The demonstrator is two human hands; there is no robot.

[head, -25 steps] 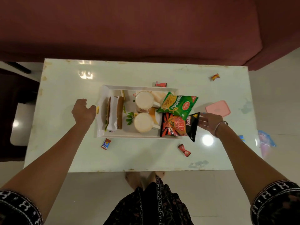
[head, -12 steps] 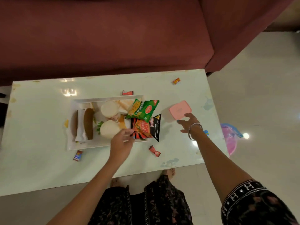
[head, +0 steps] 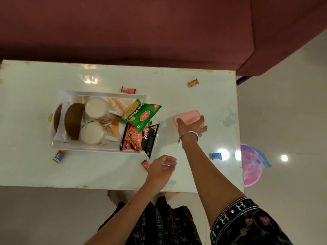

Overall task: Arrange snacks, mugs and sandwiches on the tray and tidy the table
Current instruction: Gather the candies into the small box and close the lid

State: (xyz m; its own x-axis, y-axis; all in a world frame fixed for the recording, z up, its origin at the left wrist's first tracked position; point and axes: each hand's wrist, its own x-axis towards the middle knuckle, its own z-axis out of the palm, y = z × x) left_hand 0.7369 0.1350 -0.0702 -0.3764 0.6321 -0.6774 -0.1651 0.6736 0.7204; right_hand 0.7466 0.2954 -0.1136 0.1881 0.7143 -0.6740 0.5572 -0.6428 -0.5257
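The white tray (head: 99,149) sits left of centre on the pale table (head: 35,174). It holds two brown sandwiches (head: 73,121), two white mugs (head: 96,107) (head: 92,133), a green snack pack (head: 141,114) and a black-orange snack pack (head: 139,138); the packs hang over its right rim. My right hand (head: 192,128) grips a pink box (head: 188,116) to the right of the tray. My left hand (head: 161,167) hovers with curled fingers near the table's front edge, touching a red candy (head: 145,164). Whether it holds anything is unclear.
Loose candies lie around the tray: a red one (head: 128,89) behind it, an orange one (head: 193,82) far right, a blue one (head: 215,155) near the right edge, a red-blue one (head: 58,156) front left. A maroon sofa (head: 123,32) stands behind, and a pink tub (head: 251,167) on the floor.
My right hand reached from the snack pack to the pink box and closed on it. My left hand moved from the tray's left side to the red candy at front.
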